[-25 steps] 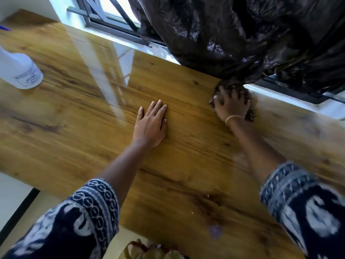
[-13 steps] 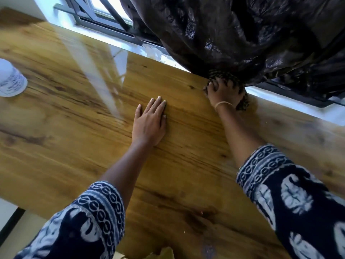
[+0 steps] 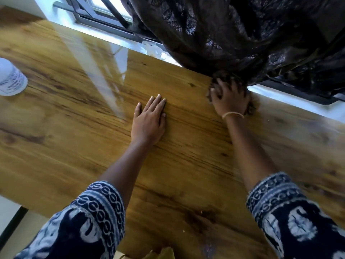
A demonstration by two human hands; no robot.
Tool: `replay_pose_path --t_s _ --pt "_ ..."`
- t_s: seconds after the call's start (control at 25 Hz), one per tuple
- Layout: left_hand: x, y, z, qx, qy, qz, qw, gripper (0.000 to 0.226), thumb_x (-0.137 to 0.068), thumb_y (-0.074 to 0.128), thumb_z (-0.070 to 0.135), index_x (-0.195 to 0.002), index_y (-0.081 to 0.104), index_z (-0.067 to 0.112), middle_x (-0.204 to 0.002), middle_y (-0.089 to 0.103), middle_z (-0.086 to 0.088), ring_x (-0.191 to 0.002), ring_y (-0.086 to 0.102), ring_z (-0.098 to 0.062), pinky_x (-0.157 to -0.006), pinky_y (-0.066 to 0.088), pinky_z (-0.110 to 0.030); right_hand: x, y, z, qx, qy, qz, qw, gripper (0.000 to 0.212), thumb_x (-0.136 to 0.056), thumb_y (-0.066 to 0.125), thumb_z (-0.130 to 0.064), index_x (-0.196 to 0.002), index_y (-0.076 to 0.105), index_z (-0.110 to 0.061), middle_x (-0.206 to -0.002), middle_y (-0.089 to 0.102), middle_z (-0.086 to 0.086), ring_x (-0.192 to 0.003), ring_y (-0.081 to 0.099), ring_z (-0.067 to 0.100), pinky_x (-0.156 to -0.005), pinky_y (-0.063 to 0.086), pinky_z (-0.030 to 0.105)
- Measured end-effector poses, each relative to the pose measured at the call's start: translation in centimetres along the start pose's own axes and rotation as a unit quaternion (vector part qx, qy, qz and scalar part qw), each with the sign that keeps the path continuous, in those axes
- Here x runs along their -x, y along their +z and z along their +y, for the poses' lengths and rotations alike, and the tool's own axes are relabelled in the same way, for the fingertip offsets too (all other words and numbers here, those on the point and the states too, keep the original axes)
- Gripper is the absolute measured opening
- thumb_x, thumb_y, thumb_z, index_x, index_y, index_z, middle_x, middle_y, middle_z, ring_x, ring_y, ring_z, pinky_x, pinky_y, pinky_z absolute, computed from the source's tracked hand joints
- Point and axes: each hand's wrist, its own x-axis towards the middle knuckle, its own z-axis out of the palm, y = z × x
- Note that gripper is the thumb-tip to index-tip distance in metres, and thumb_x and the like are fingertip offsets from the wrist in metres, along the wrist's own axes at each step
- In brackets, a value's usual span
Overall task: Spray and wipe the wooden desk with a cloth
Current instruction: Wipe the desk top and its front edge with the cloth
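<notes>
A: Cloth?
B: One dark cloth (image 3: 251, 107), bunched under the right hand (image 3: 230, 100) at the far edge of the wooden surface (image 3: 186, 146), right beneath the hanging black plastic sheet (image 3: 242, 34). Mostly hidden by the hand; only frayed edges show.
A: Grip on it?
B: Right fingers (image 3: 218, 86) curl down over the wad, palm pressing it flat to the wood. Left hand (image 3: 148, 122) lies flat near the middle of the surface, fingers straight and together, holding nothing, just bracing.
A: Handling?
B: Judging by the crumple: soft, light, limp, nothing to break. Best held as a wad under the palm, since loose corners would likely drag or catch on the plastic. Surface looks glossy, so the cloth should slide easily.
A: Sprayer?
B: One white spray bottle (image 3: 11, 79) at the left edge, partly cut off, well apart from both hands. Probably light plastic; take it by the body or neck.
A: Counts?
B: One cloth, one bottle, one surface, two hands, one wristband (image 3: 233, 114) on the right wrist.
</notes>
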Motion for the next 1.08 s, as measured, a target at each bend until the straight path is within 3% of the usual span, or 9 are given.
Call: replay_pose_path --t_s 0.2,0.28,0.36,0.48,0.64,0.72,0.8,0.96,1.08 --pt "0.0 0.1 -0.3 -0.002 0.013 -0.001 1.000 0.052 -0.101 0.029 0.036 -0.152 0.032 0.025 -0.161 0.025 0.005 -0.150 0.017 -0.013 -0.120 0.013 -0.048 2.1 -1.5 0.0 -0.014 0.244 -0.008 0.970 0.058 -0.093 0.033 -0.058 -0.149 0.037 -0.040 -0.162 0.023 0.006 -0.148 0.019 0.035 -0.117 0.007 0.060" --pt "-0.1 0.1 -0.4 -0.008 0.024 -0.006 1.000 0.052 -0.102 0.029 0.035 -0.152 0.031 0.023 -0.161 0.025 0.002 -0.150 0.017 -0.016 -0.120 0.012 -0.049 3.9 -0.8 -3.5 -0.010 0.162 0.000 0.987 0.056 -0.092 0.035 -0.055 -0.146 0.041 -0.039 -0.160 0.029 0.008 -0.145 0.024 0.036 -0.115 0.012 0.061" --pt "0.0 0.1 -0.2 -0.007 0.049 -0.019 0.999 0.052 -0.101 0.030 0.032 -0.151 0.032 0.021 -0.161 0.025 0.001 -0.150 0.016 -0.018 -0.119 0.012 -0.050 7.4 0.4 -5.7 0.016 -0.028 -0.004 0.999 0.055 -0.091 0.036 -0.058 -0.142 0.046 -0.041 -0.155 0.039 0.007 -0.142 0.033 0.035 -0.114 0.019 0.058" --pt "0.6 0.0 0.0 -0.008 0.117 -0.034 0.993 0.052 -0.100 0.029 0.031 -0.149 0.036 0.019 -0.160 0.029 0.000 -0.150 0.020 -0.018 -0.120 0.015 -0.049 8.9 -0.7 -3.6 0.041 -0.182 -0.060 0.981 0.058 -0.090 0.030 -0.065 -0.143 0.042 -0.047 -0.156 0.039 0.000 -0.143 0.035 0.027 -0.115 0.023 0.050" --pt "0.4 0.1 -0.3 0.016 0.117 -0.031 0.992 0.049 -0.101 0.035 0.029 -0.148 0.039 0.022 -0.159 0.030 0.004 -0.149 0.021 -0.015 -0.121 0.015 -0.047 8.1 -2.5 5.0 0.046 0.056 -0.009 0.997 0.060 -0.089 0.028 -0.065 -0.144 0.041 -0.044 -0.160 0.031 0.001 -0.146 0.027 0.027 -0.117 0.017 0.051" --pt "0.5 0.1 -0.3 0.015 0.113 -0.037 0.993 0.049 -0.101 0.034 0.030 -0.150 0.037 0.022 -0.160 0.028 0.005 -0.149 0.018 -0.013 -0.121 0.013 -0.046 9.4 -3.0 7.3 0.009 0.214 -0.012 0.977 0.058 -0.094 0.030 -0.063 -0.148 0.035 -0.043 -0.163 0.022 0.001 -0.149 0.018 0.030 -0.118 0.011 0.056" --pt "0.5 0.0 -0.2 0.006 0.116 -0.041 0.992 0.050 -0.102 0.032 0.031 -0.151 0.035 0.022 -0.161 0.026 0.005 -0.150 0.017 -0.013 -0.121 0.012 -0.046 10.3 -3.0 5.4 0.007 0.273 -0.015 0.962 0.059 -0.096 0.029 -0.061 -0.151 0.031 -0.041 -0.165 0.016 0.003 -0.150 0.012 0.034 -0.118 0.008 0.060" --pt "0.6 -0.3 -0.2 -0.005 0.130 -0.062 0.990 0.051 -0.103 0.028 0.033 -0.153 0.030 0.022 -0.162 0.021 0.004 -0.151 0.013 -0.015 -0.122 0.010 -0.045 15.4 -2.2 -1.6 0.029 0.017 -0.032 0.999 0.059 -0.093 0.026 -0.060 -0.149 0.035 -0.042 -0.160 0.029 0.006 -0.147 0.023 0.035 -0.116 0.016 0.059" --pt "1.6 -0.5 -0.6 -0.007 0.148 -0.076 0.986 0.053 -0.102 0.027 0.033 -0.154 0.026 0.021 -0.163 0.018 0.004 -0.151 0.011 -0.015 -0.122 0.009 -0.043 22.7 -2.1 -3.7 0.035 -0.220 -0.083 0.971 0.055 -0.096 0.031 -0.061 -0.149 0.033 -0.045 -0.161 0.029 0.002 -0.148 0.025 0.031 -0.116 0.016 0.055"
